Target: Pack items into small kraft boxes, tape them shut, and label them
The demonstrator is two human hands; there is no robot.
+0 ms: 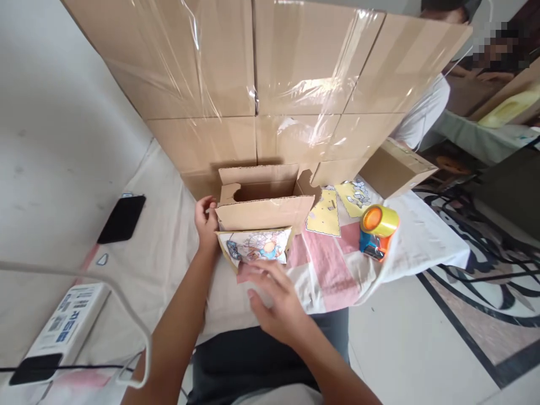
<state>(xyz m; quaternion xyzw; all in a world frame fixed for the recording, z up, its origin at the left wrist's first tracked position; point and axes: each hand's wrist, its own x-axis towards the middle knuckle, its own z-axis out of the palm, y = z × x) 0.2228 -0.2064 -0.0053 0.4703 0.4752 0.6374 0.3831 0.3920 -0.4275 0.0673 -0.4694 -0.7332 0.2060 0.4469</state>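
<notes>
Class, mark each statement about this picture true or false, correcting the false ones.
1. The small brown cardboard box has its top open. True.
2. The left hand is at the box's right end. False: it is at the left end.
3. The right hand is at the lower edge of the white packet with coloured drawings. True.
4. The shiny yellow tape roll is inside the box. False: it is to its right.

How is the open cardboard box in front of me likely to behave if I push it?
The open cardboard box is probably light for its size, as its cardboard looks thin at the edges. Its raised back flap will likely bend easily, since its top edge is free. A push might ruck the tablecloth, which looks wrinkled nearby.
</notes>
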